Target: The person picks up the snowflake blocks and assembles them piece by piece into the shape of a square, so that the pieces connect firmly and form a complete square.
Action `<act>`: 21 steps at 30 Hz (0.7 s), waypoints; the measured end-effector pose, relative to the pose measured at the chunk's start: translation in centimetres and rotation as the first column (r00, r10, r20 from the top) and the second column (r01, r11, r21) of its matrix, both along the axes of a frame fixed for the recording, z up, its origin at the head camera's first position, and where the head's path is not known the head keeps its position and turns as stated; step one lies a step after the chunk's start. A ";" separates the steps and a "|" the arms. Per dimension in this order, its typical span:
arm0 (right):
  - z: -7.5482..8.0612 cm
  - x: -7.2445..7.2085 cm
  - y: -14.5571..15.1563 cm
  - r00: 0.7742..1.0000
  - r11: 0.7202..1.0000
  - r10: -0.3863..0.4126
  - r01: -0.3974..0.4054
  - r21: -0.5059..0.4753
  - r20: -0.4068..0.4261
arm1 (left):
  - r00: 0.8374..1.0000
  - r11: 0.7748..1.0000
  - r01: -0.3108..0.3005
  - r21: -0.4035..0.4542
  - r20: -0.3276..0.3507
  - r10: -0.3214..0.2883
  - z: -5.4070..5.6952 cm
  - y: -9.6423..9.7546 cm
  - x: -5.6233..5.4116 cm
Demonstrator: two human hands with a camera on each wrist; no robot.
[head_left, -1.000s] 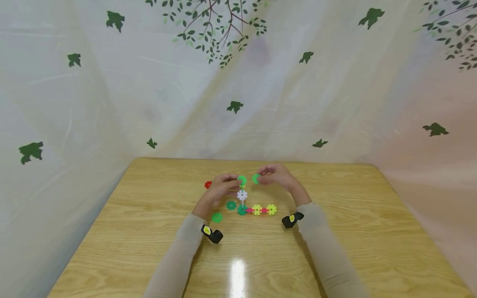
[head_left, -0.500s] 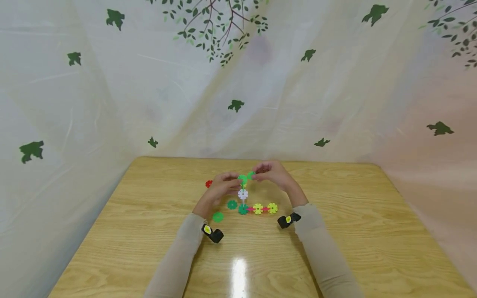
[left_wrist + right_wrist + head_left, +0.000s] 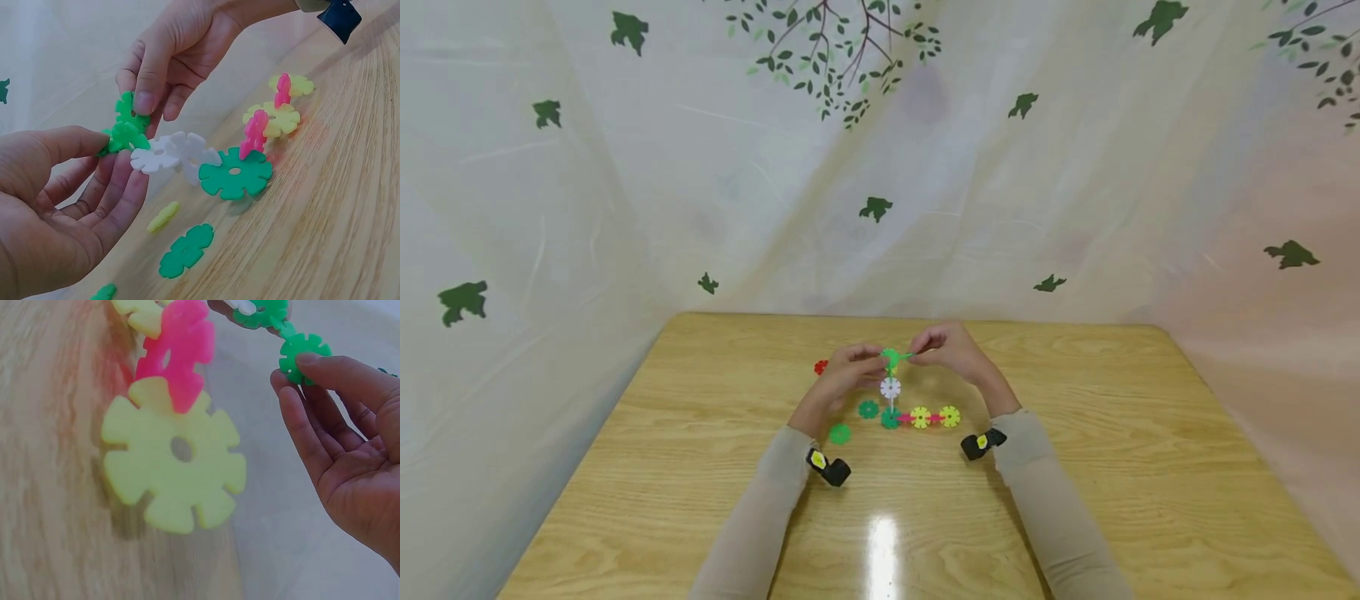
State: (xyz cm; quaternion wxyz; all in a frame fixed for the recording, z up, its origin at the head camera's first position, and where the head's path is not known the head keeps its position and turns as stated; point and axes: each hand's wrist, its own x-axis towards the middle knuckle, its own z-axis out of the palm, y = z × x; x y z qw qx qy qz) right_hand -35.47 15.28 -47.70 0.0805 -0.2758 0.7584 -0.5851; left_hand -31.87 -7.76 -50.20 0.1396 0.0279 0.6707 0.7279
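Left fingers (image 3: 78, 141) and right fingers (image 3: 340, 370), nearly closed, pinch adjoining green discs (image 3: 305, 345).

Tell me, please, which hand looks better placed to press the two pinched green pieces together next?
Probably the right hand: it pinches the outer green piece and could push it inward, while the left hand holds the inner green piece, next to the white pieces, as a support.

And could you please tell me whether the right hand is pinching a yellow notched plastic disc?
No, in the right wrist view the right hand pinches a bright green notched plastic disc.
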 end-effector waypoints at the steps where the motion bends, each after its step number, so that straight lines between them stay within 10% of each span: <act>1: 0.0 0.0 -0.1 1.000 1.000 -0.001 0.001 0.002 -0.006 | 1.000 1.000 0.001 0.004 0.002 -0.001 0.0 0.0 0.0; 21: -0.5 0.1 -0.2 0.999 1.000 0.007 -0.007 0.002 -0.032 | 1.000 0.999 0.003 0.037 -0.022 -0.003 0.1 -0.5 0.3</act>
